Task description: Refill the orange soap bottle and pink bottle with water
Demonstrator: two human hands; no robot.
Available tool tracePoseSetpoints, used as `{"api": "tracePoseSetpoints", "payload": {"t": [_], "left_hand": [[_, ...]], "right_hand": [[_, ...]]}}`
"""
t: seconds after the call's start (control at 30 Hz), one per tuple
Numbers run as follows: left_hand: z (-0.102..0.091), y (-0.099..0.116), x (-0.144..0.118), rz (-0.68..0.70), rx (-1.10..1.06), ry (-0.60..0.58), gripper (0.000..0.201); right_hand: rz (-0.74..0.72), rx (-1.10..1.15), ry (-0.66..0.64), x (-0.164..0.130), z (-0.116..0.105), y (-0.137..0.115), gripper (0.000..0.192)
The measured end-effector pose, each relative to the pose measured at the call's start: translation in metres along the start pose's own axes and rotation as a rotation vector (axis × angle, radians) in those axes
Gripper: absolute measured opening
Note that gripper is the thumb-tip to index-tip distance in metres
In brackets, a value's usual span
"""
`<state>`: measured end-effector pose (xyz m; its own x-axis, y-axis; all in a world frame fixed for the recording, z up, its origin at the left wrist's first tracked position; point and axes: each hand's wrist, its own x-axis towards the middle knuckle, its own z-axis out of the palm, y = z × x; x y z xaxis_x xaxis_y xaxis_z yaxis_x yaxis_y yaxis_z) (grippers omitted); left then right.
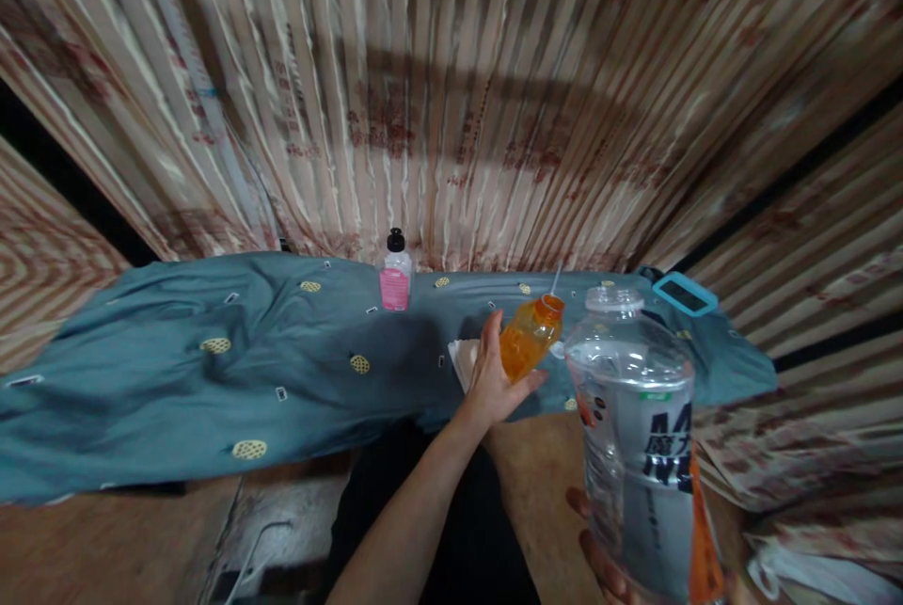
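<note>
right hand (613, 567) mostly hidden behind clear bottle (639, 436)

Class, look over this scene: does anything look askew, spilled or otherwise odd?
Nothing is spilled. The orange bottle in the left hand is tilted, uncapped. The blue cloth lies rumpled. The right hand holds a clear bottle upright.

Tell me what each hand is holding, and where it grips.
Left hand grips the orange bottle around its lower body. Right hand holds the clear bottle near its base.
</note>
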<state>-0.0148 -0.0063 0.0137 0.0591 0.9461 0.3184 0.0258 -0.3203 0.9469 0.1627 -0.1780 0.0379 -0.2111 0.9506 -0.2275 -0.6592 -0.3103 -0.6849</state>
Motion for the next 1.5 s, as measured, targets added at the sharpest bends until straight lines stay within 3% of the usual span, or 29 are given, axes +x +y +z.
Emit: {"api": "tracePoseSetpoints", "payload": {"t": [0.13, 0.23, 0.33, 0.47, 0.6, 0.73, 0.9, 1.0, 1.1, 1.33, 1.5], "left_hand": [[-0.025, 0.002, -0.015, 0.019, -0.029, 0.123, 0.083], [-0.048, 0.011, -0.037, -0.05, -0.177, 0.274, 0.065], [-0.066, 0.029, -0.061, -0.149, -0.37, 0.275, 0.058], [-0.077, 0.055, -0.078, -0.117, -0.454, 0.206, 0.07], [-0.088, 0.067, -0.075, -0.127, -0.375, 0.276, 0.073], [-0.103, 0.065, -0.063, -0.166, -0.27, 0.384, 0.064], [-0.118, 0.052, -0.045, -0.131, -0.131, 0.458, 0.067], [-0.123, 0.038, -0.035, -0.121, -0.036, 0.515, 0.073], [-0.129, 0.023, -0.027, -0.132, 0.106, 0.568, 0.074], [-0.143, 0.003, -0.022, -0.132, 0.24, 0.594, 0.075], [-0.143, 0.002, -0.026, -0.148, 0.297, 0.573, 0.082]], "right_hand": [[0.02, 0.062, 0.128, 0.009, 0.021, 0.018, 0.075], [0.03, 0.03, 0.042, 0.024, 0.027, 0.033, 0.067], [0.07, -0.014, -0.089, 0.045, 0.027, 0.049, 0.059], [0.075, -0.064, -0.147, 0.075, 0.031, 0.07, 0.05], [0.087, -0.194, -0.201, 0.104, 0.043, 0.084, 0.058], [0.011, -0.295, -0.287, 0.135, 0.062, 0.093, 0.086], [-0.062, -0.453, -0.386, 0.172, 0.078, 0.109, 0.081], [-0.117, -0.6, -0.294, 0.179, 0.073, 0.114, 0.086], [-0.189, -0.752, -0.138, 0.168, 0.059, 0.109, 0.087], [-0.264, -0.876, 0.116, 0.112, 0.013, 0.068, 0.065], [-0.312, -0.913, 0.293, 0.097, -0.028, 0.041, 0.067]]}}
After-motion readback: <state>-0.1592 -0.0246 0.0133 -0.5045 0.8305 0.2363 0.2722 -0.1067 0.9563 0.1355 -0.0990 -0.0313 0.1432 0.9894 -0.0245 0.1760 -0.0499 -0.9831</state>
